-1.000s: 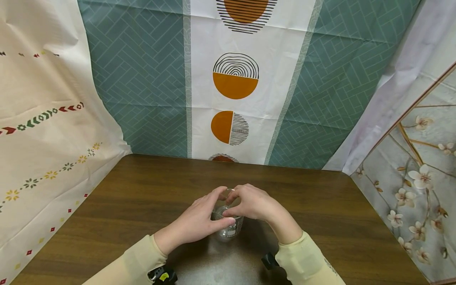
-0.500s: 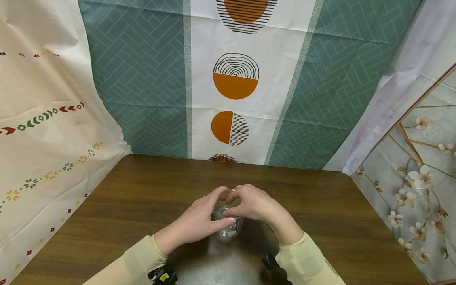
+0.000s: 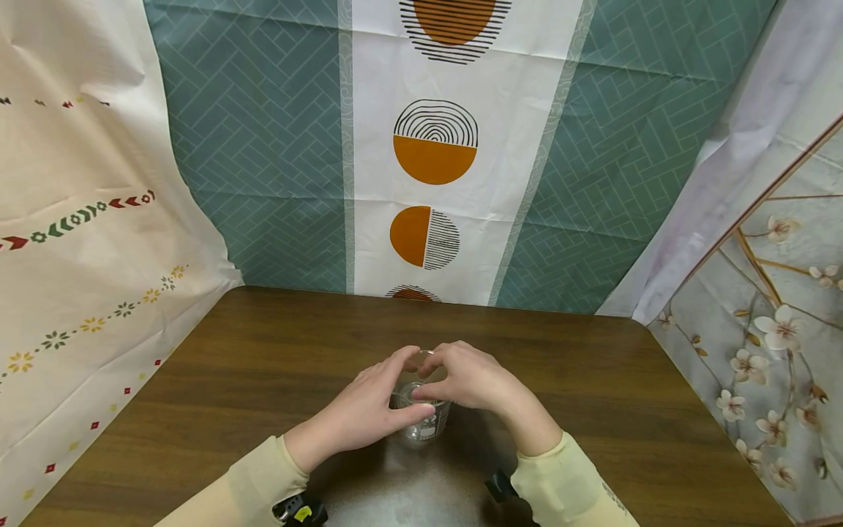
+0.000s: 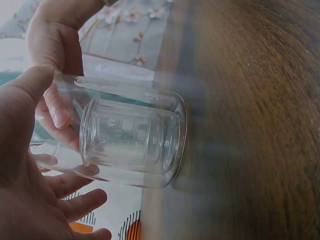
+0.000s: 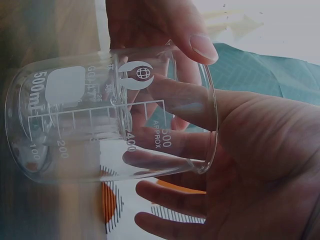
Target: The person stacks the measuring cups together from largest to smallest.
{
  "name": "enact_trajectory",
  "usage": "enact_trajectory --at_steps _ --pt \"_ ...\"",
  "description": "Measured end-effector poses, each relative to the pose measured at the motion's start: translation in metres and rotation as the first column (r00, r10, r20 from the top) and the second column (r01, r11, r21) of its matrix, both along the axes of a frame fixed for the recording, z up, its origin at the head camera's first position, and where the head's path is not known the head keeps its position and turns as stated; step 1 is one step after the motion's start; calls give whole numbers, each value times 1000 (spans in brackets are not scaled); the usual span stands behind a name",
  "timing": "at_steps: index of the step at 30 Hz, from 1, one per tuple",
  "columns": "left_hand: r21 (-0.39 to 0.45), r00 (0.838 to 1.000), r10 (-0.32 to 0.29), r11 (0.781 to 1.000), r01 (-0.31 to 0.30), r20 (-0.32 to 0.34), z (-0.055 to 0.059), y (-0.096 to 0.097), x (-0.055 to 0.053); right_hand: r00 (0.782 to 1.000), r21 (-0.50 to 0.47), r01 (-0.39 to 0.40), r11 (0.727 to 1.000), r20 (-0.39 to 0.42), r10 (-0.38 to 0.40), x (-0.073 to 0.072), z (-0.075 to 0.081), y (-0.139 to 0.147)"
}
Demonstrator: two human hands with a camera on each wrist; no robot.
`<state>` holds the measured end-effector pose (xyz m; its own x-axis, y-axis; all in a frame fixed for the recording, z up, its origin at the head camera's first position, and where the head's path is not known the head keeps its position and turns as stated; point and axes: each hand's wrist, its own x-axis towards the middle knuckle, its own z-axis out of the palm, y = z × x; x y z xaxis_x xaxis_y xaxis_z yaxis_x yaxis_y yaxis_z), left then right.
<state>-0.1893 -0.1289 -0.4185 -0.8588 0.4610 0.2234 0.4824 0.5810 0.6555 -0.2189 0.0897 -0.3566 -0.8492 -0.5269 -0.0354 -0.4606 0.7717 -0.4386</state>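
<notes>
A large clear 500 ml beaker [image 5: 87, 127] stands upright on the table, with a smaller glass beaker [image 4: 132, 135] inside it near the bottom. My left hand [image 3: 358, 410] holds the large beaker near its rim, its thumb across the near side and other fingers towards the far side. From above, my right hand [image 3: 481, 377] dips thumb and bent index finger into the mouth of the large beaker. Its fingertips are near the small beaker's rim; whether they touch it I cannot tell. In the right wrist view, its other fingers [image 5: 172, 225] extend loosely outside the glass.
The dark wood table [image 3: 263, 351] carries a light reflection at its front. Patterned cloths hang round it: green and white [image 3: 283, 146] behind, cream [image 3: 99, 256] on the left, flowered [image 3: 777, 366] on the right. A strapped device [image 3: 301, 509] sits at the left wrist.
</notes>
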Motion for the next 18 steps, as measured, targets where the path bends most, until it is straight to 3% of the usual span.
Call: enact_trajectory --at_steps 5,18 --pt "4 1000 1 1000 -1 4 0 0 0 1000 -1 9 1000 -10 -9 2 1 0" --pt "-8 1000 7 1000 -7 6 1 -1 1 986 -96 46 994 -153 -60 9 1 11"
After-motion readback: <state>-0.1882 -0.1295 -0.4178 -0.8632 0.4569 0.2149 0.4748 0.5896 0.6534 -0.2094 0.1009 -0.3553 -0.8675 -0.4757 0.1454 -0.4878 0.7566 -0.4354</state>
